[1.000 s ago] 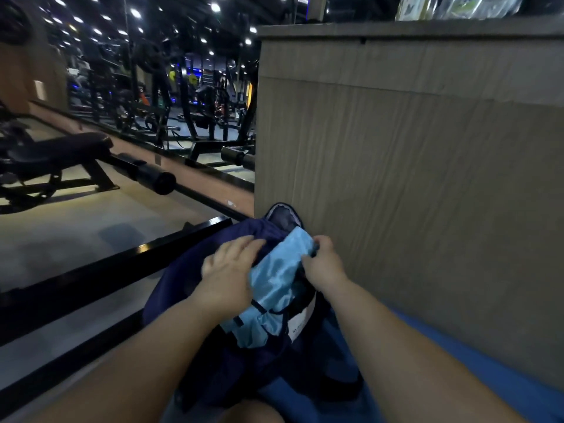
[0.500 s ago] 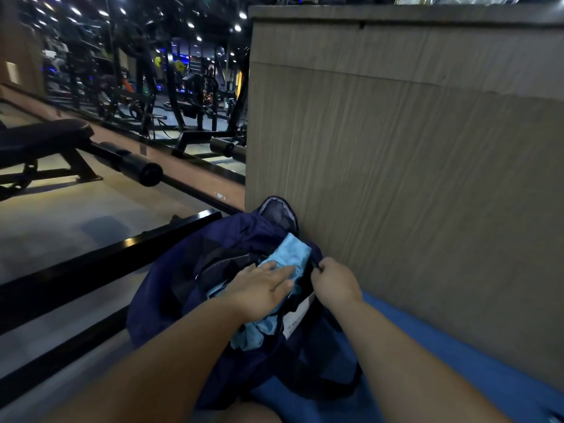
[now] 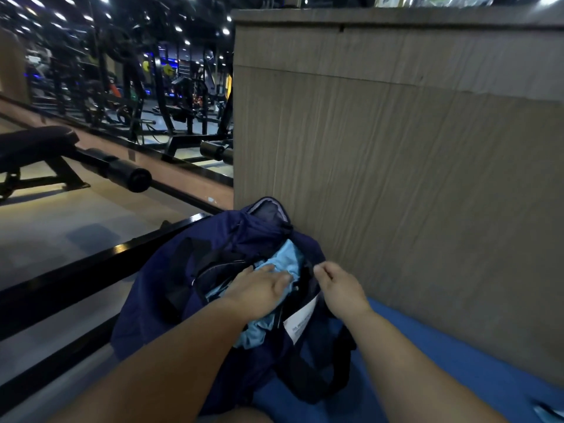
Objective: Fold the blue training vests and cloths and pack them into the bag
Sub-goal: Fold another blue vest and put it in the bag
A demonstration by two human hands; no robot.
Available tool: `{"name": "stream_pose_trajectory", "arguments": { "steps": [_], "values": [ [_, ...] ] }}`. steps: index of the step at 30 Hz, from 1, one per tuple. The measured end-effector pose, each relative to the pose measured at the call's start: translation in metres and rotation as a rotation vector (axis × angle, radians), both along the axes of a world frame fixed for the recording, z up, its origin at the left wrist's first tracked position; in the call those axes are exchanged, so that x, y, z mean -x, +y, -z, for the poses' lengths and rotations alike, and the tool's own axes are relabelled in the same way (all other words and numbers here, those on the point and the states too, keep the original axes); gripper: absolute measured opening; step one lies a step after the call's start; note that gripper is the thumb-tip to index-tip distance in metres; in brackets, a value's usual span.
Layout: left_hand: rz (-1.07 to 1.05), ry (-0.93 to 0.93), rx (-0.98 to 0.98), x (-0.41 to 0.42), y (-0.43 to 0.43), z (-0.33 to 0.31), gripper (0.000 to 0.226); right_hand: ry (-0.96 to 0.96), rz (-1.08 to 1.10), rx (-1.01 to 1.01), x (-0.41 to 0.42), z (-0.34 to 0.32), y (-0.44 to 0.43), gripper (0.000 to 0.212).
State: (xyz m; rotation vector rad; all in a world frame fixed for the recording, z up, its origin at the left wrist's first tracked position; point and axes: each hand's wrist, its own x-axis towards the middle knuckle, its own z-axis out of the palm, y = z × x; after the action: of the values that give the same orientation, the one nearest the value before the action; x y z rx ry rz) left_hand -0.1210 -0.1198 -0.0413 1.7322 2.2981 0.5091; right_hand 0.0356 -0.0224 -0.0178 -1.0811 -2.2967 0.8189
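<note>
A navy bag (image 3: 171, 288) lies open on a blue mat (image 3: 427, 361) in front of me. A light blue cloth (image 3: 290, 257) is bunched inside its opening, with part showing lower down under my wrist. My left hand (image 3: 259, 291) lies flat on the cloth, palm down, pressing it into the bag. At the bag's right rim my right hand (image 3: 338, 288) has its fingers pinched on the dark edge, just above a white label (image 3: 300, 323). The rest of the bag's inside is hidden.
A tall wood-grain counter wall (image 3: 396, 178) stands close behind and to the right of the bag. A black metal rail (image 3: 76, 270) runs along the floor on the left. A padded gym bench (image 3: 36, 145) and weight machines fill the far left. A light blue scrap (image 3: 549, 413) shows at the bottom right corner.
My left hand has pushed the light blue cloth lower into the bag, so less of it sticks out. My right hand has stayed at the rim.
</note>
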Motion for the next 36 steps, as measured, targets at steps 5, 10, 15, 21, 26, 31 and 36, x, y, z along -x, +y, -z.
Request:
{"name": "stream_pose_trajectory", "arguments": {
  "steps": [5,10,15,21,26,31,36],
  "values": [
    [-0.243,0.075,-0.604,-0.028,-0.009,-0.012,0.071,-0.129,-0.164,0.136,-0.03,0.029,0.009,0.043],
    [0.04,0.121,-0.599,-0.109,0.003,-0.02,0.054,-0.154,-0.087,0.155,-0.102,0.057,0.008,0.051],
    [0.33,0.062,-0.27,-0.193,0.024,0.015,0.068,-0.286,0.254,0.044,-0.213,0.076,0.022,0.047],
    [0.508,-0.054,0.046,-0.288,0.054,0.053,0.048,-0.42,0.669,-0.147,-0.338,0.076,0.013,0.046],
    [0.603,-0.091,0.107,-0.362,0.078,0.064,0.054,-0.619,0.901,-0.235,-0.402,0.072,-0.008,0.058],
    [0.573,-0.299,0.136,-0.407,0.096,0.071,0.08,-0.538,0.943,-0.22,-0.431,0.077,-0.011,0.084],
    [0.49,-0.577,0.101,-0.408,0.1,0.075,0.049,-0.566,0.955,-0.206,-0.444,0.071,0.007,0.087]
  ]
}}
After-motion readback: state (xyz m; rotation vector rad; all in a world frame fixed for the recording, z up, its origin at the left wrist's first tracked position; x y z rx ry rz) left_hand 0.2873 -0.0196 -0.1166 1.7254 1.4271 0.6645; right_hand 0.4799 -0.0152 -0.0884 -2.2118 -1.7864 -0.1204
